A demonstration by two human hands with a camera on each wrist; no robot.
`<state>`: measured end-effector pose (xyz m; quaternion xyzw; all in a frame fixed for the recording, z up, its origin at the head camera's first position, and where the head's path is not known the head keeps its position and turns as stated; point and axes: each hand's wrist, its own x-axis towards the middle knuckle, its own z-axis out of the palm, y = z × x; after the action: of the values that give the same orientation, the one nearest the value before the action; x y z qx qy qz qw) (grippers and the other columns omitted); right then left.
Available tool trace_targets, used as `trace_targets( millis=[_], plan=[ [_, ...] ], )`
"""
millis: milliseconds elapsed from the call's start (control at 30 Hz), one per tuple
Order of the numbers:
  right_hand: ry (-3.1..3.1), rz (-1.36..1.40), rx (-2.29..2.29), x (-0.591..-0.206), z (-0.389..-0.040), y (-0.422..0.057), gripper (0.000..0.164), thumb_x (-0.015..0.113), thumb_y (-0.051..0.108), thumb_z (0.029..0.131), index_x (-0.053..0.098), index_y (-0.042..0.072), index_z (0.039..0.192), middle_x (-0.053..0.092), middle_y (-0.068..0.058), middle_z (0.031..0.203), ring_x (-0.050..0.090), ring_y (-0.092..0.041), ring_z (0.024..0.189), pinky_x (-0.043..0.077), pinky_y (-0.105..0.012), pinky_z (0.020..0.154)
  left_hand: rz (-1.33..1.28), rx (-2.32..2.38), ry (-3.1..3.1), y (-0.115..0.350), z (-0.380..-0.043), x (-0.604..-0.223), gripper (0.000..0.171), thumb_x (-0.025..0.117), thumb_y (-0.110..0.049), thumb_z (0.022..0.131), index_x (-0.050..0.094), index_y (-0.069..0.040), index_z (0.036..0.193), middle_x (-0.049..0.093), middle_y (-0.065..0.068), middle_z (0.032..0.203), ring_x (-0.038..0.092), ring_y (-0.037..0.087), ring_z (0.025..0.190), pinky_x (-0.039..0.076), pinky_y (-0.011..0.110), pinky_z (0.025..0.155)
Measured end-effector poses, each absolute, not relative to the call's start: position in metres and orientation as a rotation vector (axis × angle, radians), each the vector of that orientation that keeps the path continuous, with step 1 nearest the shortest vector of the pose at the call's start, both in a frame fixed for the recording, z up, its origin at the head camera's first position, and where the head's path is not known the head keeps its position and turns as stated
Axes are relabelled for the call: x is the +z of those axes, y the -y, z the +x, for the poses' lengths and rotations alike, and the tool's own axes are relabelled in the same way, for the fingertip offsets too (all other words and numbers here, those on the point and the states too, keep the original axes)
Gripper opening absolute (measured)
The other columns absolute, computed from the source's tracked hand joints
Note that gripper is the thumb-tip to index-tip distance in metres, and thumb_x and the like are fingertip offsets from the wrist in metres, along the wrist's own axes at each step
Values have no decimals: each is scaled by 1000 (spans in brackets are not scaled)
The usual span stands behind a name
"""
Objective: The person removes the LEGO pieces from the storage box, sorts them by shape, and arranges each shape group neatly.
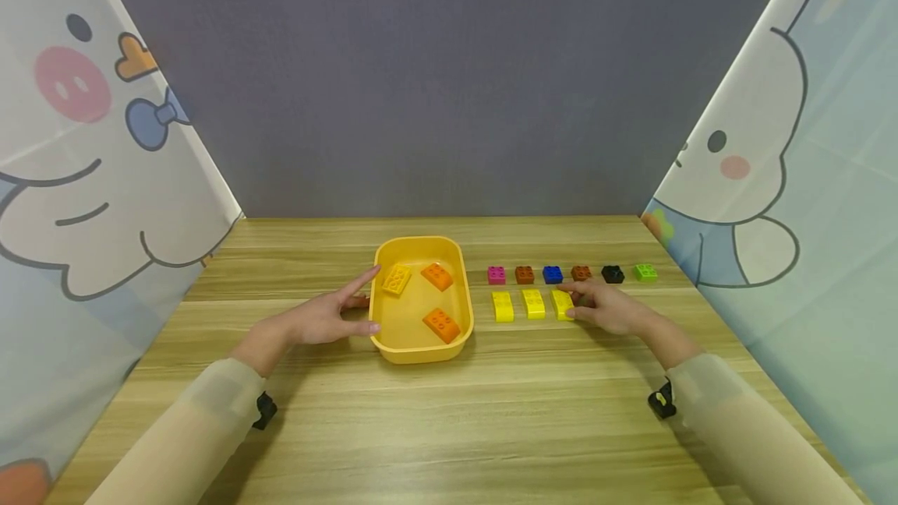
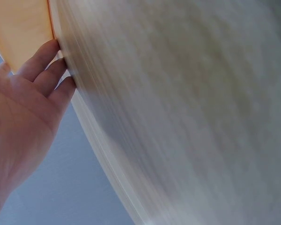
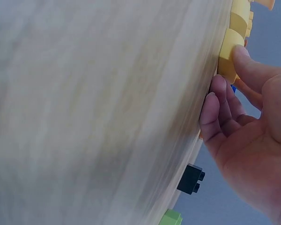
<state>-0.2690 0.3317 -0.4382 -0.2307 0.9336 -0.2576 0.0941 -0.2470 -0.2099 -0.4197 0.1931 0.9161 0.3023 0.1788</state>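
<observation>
My left hand (image 1: 324,318) rests against the left side of a yellow-orange tray (image 1: 421,355), its fingers spread and fairly straight. In the left wrist view, the fingertips (image 2: 50,46) touch the tray's wall. Inside the tray lie a yellow brick (image 1: 397,280) and two orange bricks, one toward the back (image 1: 437,277) and one near the front (image 1: 442,325). With thumb and fingers, my right hand (image 1: 609,309) pinches the rightmost yellow brick (image 1: 561,304) at the table surface. Two more yellow bricks (image 1: 503,307) (image 1: 533,304) stand in line to its left.
Behind the yellow bricks runs a row of small bricks: pink (image 1: 496,276), brown (image 1: 524,275), blue (image 1: 553,275), another brown (image 1: 580,273), black (image 1: 613,274) and green (image 1: 645,272). A grey panel (image 1: 442,100) rises at the wooden table's back edge, with printed cloths at both sides.
</observation>
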Motion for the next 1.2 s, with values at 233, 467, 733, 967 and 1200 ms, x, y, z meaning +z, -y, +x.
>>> trace_targets(
  millis=[233, 467, 733, 967, 1200],
  plan=[
    [-2753, -695, -774, -438, -269, -332, 56, 63, 26, 103, 47, 4, 151, 60, -16, 118, 53, -16, 84, 45, -29, 72, 556, 865, -2589, 210, -247, -420, 102, 71, -65, 86, 0, -54, 159, 50, 10, 155, 38, 41, 147, 22, 71, 118],
    [-2749, -698, -783, -438, -269, -332, 56, 63, 25, 103, 45, 5, 152, 60, -15, 118, 54, -16, 84, 45, -28, 72, 550, 865, -2589, 209, -246, -420, 102, 71, -66, 86, 0, -55, 158, 49, 10, 156, 38, 42, 148, 21, 72, 118],
    [-2768, -705, -823, -433, -264, -333, 57, 63, 22, 102, 44, 1, 151, 62, -16, 118, 58, -13, 83, 49, -28, 71, 546, 871, -2581, 209, -246, -420, 102, 70, -66, 86, 0, -56, 158, 48, 12, 157, 38, 41, 147, 22, 72, 117],
    [-2891, -689, -926, -412, -258, -325, 45, 61, 18, 104, 52, 4, 146, 62, -18, 123, 57, -20, 89, 49, -28, 71, 561, 869, -2585, 208, -247, -419, 102, 71, -65, 86, -1, -56, 158, 48, 13, 156, 39, 41, 147, 22, 71, 118],
    [-2855, -801, -1064, -398, -258, -287, 33, 61, 21, 103, 64, 15, 135, 64, -5, 110, 54, -19, 83, 48, -27, 67, 550, 875, -2580, 210, -247, -420, 102, 71, -65, 86, -1, -56, 158, 48, 14, 156, 39, 41, 147, 22, 71, 118]
  ],
)
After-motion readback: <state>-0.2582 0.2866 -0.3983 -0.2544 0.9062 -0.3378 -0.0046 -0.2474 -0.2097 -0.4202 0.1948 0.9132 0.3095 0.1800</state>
